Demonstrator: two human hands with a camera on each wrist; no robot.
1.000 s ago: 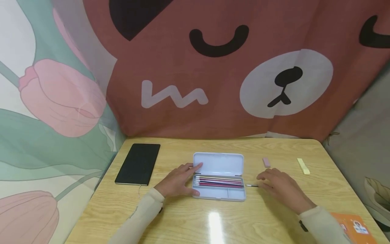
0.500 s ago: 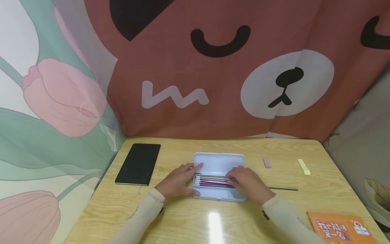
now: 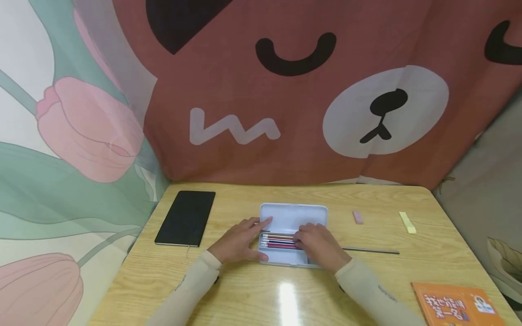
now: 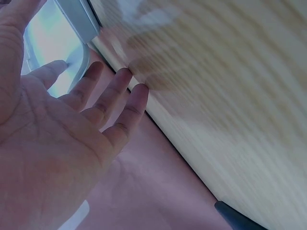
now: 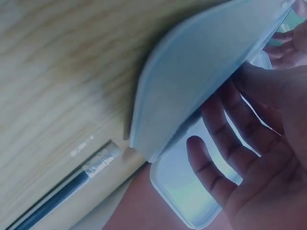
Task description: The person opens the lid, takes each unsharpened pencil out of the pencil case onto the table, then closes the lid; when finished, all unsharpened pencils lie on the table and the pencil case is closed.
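Note:
A pale blue-white pencil case (image 3: 293, 215) lies with its lid up in the middle of the table. Several coloured pencils (image 3: 279, 241) with eraser ends fill its back compartment. My left hand (image 3: 239, 241) steadies the left side, index finger against the lid, thumb at the front corner; its fingers look fairly straight in the left wrist view. My right hand (image 3: 320, 244) reaches into the case over the right part of the pencils. In the right wrist view the case wall (image 5: 187, 72) hides its fingertips, so a pinch cannot be confirmed. A dark pencil (image 3: 371, 250) lies right of the case.
On the left is a black notebook (image 3: 185, 218). A pink eraser (image 3: 357, 217) and a pale yellow piece (image 3: 407, 222) lie at the back right. An orange booklet (image 3: 456, 304) sits at the front right. Printed fabric (image 3: 236, 158) hangs behind the table.
My right hand has moved left, from beside the dark pencil to over the case, then a little further left onto the coloured pencils. The left hand stays in place.

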